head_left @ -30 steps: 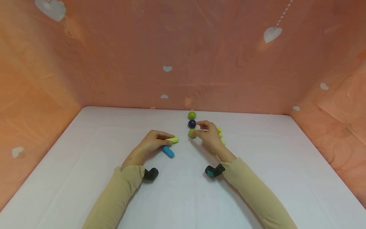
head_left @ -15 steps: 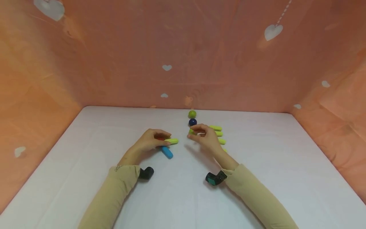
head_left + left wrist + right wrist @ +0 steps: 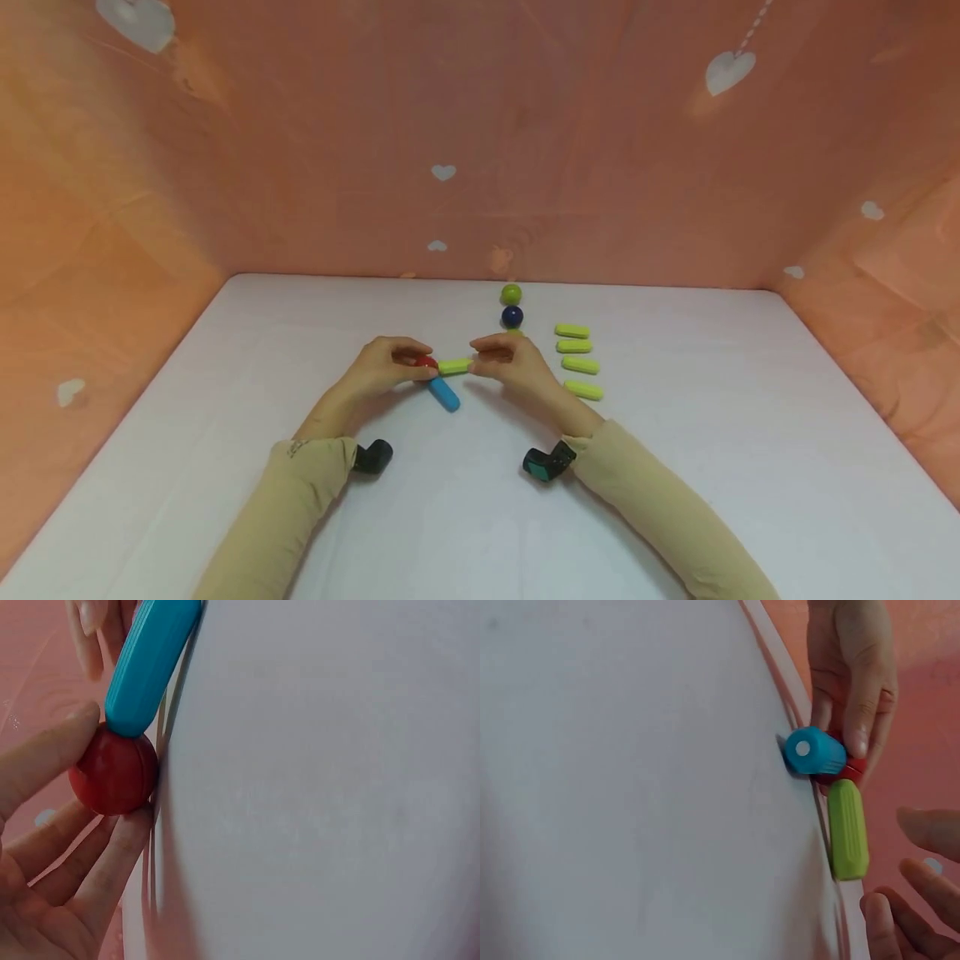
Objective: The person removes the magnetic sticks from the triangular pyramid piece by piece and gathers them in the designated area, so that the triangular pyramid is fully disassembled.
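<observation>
My left hand [image 3: 381,367] pinches a red ball [image 3: 112,774] between thumb and fingers, at the middle of the white table. From the ball, a blue rod [image 3: 445,395] angles toward the near side. A yellow-green rod [image 3: 847,831] extends from it to the right. Both rods meet the ball's surface. At the free end of the yellow-green rod is my right hand [image 3: 517,371], its fingers spread and slightly bent. In the right wrist view those fingers [image 3: 930,885] stand apart from the rod, holding nothing.
Beyond the right hand stand a green ball [image 3: 511,294] and a dark blue ball [image 3: 512,317] in a line, with another green ball [image 3: 515,332] partly hidden behind the hand. Several yellow-green rods [image 3: 581,364] lie to the right. An orange cloth [image 3: 480,150] surrounds the table.
My right hand has left the nearest green ball and moved left to the rod's end. The left hand has shifted slightly left along the joined pieces, uncovering the red ball.
</observation>
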